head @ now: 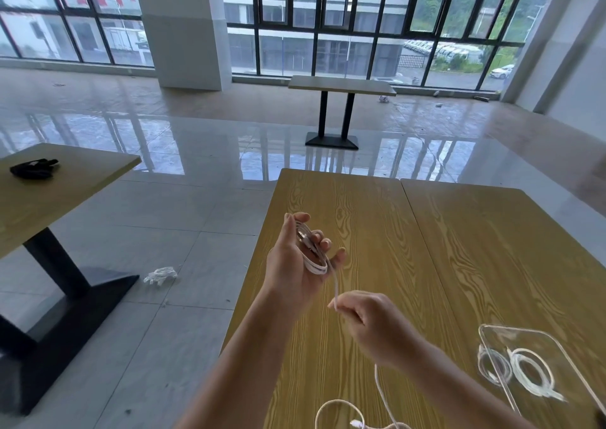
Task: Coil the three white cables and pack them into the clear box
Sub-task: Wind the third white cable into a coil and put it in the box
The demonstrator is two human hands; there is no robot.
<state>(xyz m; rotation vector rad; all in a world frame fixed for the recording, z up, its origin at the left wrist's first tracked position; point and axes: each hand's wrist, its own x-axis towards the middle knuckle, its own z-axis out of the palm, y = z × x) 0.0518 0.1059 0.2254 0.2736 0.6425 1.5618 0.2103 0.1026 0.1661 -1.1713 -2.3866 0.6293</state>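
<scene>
Cable (pixel 316 258) coiled in gripping left hand (pixel 295 264), tail pinched by right hand (pixel 370 320).

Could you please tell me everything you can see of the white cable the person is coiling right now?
The white cable is thin, smooth and looks plastic-sheathed. Part of it is wound into several flat loops around the fingers of the left hand, raised above the wooden table, with what looks like a plug lying across the coil. From the coil a taut strand runs down to the right hand, which pinches it. Below that hand the slack curves over the table's near edge, ending in a small connector.
</scene>
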